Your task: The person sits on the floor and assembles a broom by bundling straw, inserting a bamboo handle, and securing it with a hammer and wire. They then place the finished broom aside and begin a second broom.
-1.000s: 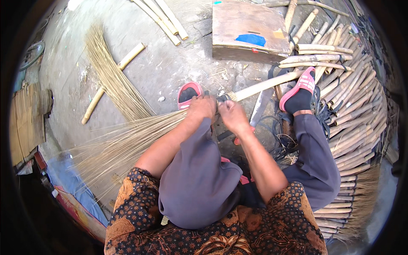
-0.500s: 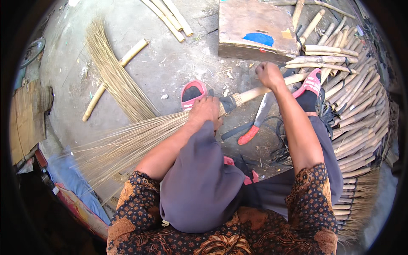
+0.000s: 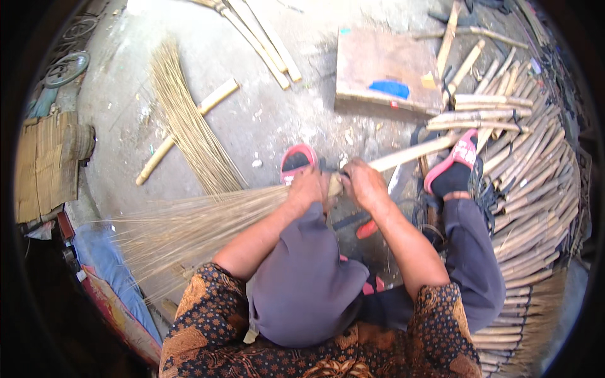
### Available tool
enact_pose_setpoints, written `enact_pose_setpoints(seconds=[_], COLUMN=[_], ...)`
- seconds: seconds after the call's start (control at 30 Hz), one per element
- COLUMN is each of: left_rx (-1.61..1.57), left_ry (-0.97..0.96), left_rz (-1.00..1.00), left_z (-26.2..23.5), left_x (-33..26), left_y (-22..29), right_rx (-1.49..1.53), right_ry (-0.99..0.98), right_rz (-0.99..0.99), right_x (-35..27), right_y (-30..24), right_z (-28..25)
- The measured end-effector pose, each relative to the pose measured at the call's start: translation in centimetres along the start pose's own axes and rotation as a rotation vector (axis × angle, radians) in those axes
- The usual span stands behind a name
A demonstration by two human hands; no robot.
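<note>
A broom lies slanted across my bent knee, its long tan bristles (image 3: 208,217) fanning to the left and its pale wooden handle (image 3: 413,153) running up to the right. My left hand (image 3: 309,188) is closed round the gathered neck of the bristles. Close beside it, my right hand (image 3: 367,186) is closed at the bound end where the handle begins. Dark binding shows at its fingertips, but what they pinch is mostly hidden. Below the handle lies a knife with a red grip (image 3: 366,229), its blade partly covered by my right forearm.
A wooden box (image 3: 384,69) stands ahead. Cut sticks (image 3: 523,220) are piled along the right, near my pink sandal (image 3: 459,160). Ahead left, another bristle bundle (image 3: 192,120) rests across a short pole (image 3: 154,160). Flattened cardboard (image 3: 47,170) lies at far left.
My right hand has come down and left, from a raised fist over the handle to the binding beside my left hand. My left hand keeps its hold on the bristles.
</note>
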State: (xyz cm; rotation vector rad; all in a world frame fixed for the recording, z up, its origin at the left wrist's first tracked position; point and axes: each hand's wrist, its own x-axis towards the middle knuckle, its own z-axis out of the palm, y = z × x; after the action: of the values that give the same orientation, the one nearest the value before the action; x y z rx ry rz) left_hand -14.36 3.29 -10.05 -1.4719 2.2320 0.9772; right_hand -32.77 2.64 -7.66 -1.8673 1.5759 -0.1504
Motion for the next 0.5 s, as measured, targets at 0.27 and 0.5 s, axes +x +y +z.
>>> enact_pose_setpoints(seconds=[0.27, 0.5], left_rx=[0.048, -0.434], left_ry=[0.119, -0.362], left_rz=[0.029, 0.075], left_z=[2.2, -3.3], left_x=[2.2, 1.9], left_y=[-1.7, -2.7], right_rx=[0.081, -0.107], right_ry=[0.243, 0.023], right_rz=[-0.246, -0.200], right_x=[-3.0, -7.9], right_y=[-0.6, 6.8], right_z=[2.4, 4.6])
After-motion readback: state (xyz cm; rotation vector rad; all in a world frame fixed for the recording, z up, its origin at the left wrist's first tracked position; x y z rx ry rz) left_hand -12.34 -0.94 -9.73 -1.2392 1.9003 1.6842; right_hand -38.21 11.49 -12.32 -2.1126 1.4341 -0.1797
